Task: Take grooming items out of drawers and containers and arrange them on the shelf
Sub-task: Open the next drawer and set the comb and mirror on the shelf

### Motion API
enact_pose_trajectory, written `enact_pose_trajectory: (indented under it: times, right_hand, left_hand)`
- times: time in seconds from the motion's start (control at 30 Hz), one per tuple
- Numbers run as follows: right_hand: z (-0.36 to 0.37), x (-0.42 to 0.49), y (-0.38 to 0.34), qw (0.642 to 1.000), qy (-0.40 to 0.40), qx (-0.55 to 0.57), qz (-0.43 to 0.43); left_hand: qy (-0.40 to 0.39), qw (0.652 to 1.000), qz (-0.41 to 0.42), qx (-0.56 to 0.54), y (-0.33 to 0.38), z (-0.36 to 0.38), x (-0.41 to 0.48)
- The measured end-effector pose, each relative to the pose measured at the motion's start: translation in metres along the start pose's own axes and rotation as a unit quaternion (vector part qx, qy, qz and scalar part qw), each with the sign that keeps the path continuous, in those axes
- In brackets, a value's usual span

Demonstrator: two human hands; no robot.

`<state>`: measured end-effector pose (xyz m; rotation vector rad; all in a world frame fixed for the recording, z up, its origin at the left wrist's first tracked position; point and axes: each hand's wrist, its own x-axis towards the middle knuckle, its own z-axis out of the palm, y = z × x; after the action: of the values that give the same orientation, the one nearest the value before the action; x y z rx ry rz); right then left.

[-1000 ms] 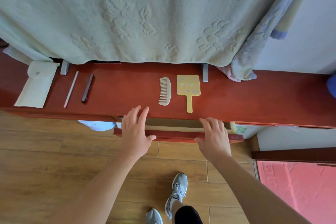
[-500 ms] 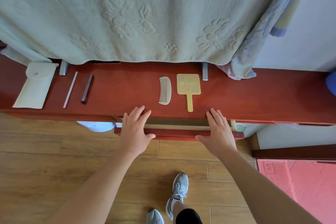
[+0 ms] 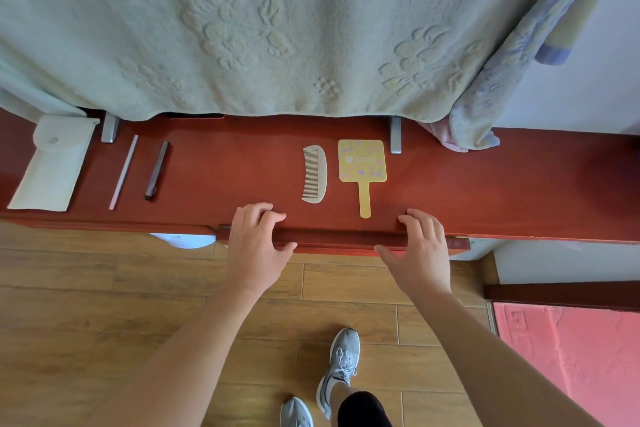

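Observation:
On the red wooden shelf (image 3: 485,184) lie a pale comb (image 3: 314,173) and a yellow hand mirror (image 3: 362,168) side by side. Farther left are a white snap pouch (image 3: 52,163), a thin pale stick (image 3: 123,172) and a dark slim tool (image 3: 157,170). The drawer front (image 3: 343,241) under the shelf edge is almost flush with it. My left hand (image 3: 256,246) and my right hand (image 3: 420,253) press flat against the drawer front, fingers curled over the shelf edge, holding nothing.
A pale green embossed blanket (image 3: 277,28) hangs over the back of the shelf, with a blue-patterned cloth (image 3: 502,80) at the right. Below are wood flooring (image 3: 86,305), a pink mat (image 3: 571,357) and my grey shoes (image 3: 337,367).
The drawer has slid inward from partly open to nearly closed, with both hands moving forward against its front.

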<state>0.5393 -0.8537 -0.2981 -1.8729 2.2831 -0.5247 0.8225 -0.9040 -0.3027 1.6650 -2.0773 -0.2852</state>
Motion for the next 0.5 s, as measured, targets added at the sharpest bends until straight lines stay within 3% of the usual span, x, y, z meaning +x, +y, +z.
enact_pose_trajectory:
  times: [0.23, 0.5]
  right_hand:
    - [0.028, 0.008, 0.005, 0.992, 0.127, 0.009, -0.020]
    - [0.040, 0.010, 0.013, 0.984, 0.166, -0.012, -0.055]
  left_hand:
    - [0.076, 0.995, 0.013, 0.055, -0.002, 0.018, 0.009]
    - [0.130, 0.988, 0.037, 0.078, -0.007, 0.031, 0.007]
